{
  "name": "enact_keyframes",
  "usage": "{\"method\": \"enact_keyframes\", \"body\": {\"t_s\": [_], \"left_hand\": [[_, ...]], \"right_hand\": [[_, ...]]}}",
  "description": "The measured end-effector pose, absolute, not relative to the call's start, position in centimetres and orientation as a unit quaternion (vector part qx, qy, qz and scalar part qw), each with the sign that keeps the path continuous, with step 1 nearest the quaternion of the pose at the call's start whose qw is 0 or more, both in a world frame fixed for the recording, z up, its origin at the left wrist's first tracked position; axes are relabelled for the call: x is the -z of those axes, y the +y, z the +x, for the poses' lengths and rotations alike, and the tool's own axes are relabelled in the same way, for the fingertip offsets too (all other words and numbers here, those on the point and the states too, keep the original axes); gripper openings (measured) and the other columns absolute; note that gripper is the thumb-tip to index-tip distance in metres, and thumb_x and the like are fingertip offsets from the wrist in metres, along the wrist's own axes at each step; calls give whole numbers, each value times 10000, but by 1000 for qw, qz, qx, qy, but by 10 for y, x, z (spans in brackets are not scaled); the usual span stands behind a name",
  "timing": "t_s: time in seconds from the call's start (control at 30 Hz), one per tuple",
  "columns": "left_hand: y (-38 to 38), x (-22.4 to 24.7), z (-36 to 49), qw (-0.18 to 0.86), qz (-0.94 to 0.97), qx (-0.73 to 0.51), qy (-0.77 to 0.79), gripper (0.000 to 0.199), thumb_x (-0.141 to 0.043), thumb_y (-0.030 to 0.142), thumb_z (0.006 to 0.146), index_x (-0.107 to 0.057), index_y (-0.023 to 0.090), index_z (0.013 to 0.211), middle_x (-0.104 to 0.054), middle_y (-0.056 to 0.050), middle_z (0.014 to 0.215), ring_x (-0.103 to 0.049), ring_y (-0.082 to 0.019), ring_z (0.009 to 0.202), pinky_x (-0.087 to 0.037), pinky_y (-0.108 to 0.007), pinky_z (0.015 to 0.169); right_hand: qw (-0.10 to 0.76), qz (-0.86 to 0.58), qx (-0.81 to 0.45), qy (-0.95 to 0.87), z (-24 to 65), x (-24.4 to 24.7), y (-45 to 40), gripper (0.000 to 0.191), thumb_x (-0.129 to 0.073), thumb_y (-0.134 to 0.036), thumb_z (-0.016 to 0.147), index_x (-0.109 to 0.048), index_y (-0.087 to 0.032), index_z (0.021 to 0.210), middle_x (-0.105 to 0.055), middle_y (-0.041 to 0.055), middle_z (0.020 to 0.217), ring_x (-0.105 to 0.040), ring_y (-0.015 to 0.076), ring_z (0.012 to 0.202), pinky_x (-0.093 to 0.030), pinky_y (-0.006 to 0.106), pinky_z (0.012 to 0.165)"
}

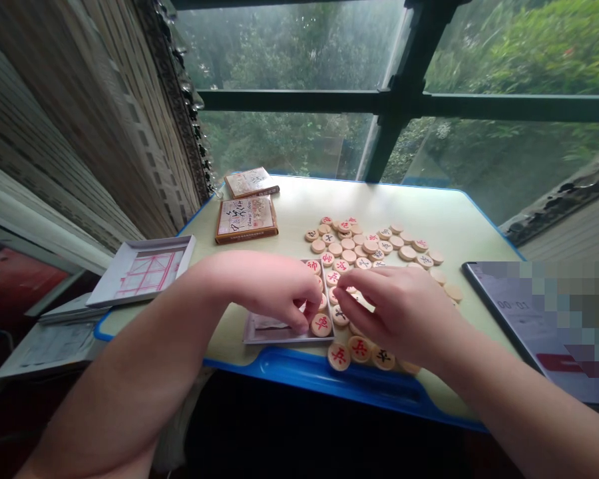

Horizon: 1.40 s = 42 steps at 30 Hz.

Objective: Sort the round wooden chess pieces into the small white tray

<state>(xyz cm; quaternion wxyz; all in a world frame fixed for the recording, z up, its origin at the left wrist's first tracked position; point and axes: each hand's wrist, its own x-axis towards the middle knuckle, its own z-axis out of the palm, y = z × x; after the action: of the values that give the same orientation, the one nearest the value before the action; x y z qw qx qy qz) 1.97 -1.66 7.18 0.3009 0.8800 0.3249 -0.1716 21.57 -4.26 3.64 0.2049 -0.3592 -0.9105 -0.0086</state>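
Observation:
My left hand [284,289] reaches into a shallow white open box [247,336] with its fingers curled and thumb drawn in. Its fingertips are beside a row of round wooden Chinese chess pieces [321,324] along the box's right side; whatever they pinch is hidden. Just right of the box, my right hand [394,306] has its thumb and index finger closed at the edge of another Chinese chess piece [333,295], partly covered by the fingertips. Below the hands, several pieces with red or black characters, such as a red one [338,356], lie near the table's front edge.
Many loose pieces [348,256] spread over the table's middle, some overlapping. Two printed game boxes [247,223] stand at the back left. A white box lid [184,266] lies at the left edge, a tablet-like screen [514,313] at the right. A blue trough [299,366] runs along the front.

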Motion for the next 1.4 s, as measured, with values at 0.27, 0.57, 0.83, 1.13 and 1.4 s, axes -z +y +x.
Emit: {"method": "enact_keyframes", "body": {"t_s": [0.27, 0.57, 0.83, 1.13, 1.4], "left_hand": [[-12, -70, 14, 286, 854, 189, 391, 228, -605, 408, 745, -658, 190, 781, -619, 12, 642, -497, -118, 548, -301, -227, 466], [-7, -66, 10, 343, 839, 204, 370, 315, -634, 473, 718, -682, 194, 855, -630, 10, 655, -512, -117, 562, -329, -213, 474], [-6, -66, 15, 374, 849, -5, 372, 292, -585, 417, 791, -568, 154, 666, -477, 40, 549, -403, -75, 507, -302, -190, 450], [-15, -55, 33, 524, 771, -187, 308, 251, -642, 350, 777, -631, 128, 894, -533, 20, 627, -464, -81, 559, -375, -199, 499], [-10, -54, 32, 552, 751, -180, 316, 255, -666, 354, 765, -643, 124, 874, -559, 8, 662, -484, -79, 594, -398, -197, 530]], "right_hand": [[281, -423, 4, -862, 234, -52, -39, 239, -480, -337, 869, -640, -193, 765, -501, -23, 482, -404, 91, 431, -282, 240, 491], [23, -528, -23, -848, 254, -61, -21, 247, -514, -363, 803, -669, -215, 678, -600, 12, 561, -434, 100, 447, -227, 248, 458], [139, -619, -52, -772, 304, -93, -14, 336, -497, -454, 801, -701, -198, 874, -585, 11, 558, -463, 115, 456, -304, 257, 465], [-83, -599, -127, -786, 300, -69, -15, 212, -626, -373, 656, -690, -237, 805, -680, 27, 709, -560, 150, 532, -299, 247, 445], [-99, -580, -124, -799, 286, -64, -18, 93, -603, -259, 684, -641, -226, 606, -636, 3, 523, -533, 139, 443, -275, 248, 417]]}}
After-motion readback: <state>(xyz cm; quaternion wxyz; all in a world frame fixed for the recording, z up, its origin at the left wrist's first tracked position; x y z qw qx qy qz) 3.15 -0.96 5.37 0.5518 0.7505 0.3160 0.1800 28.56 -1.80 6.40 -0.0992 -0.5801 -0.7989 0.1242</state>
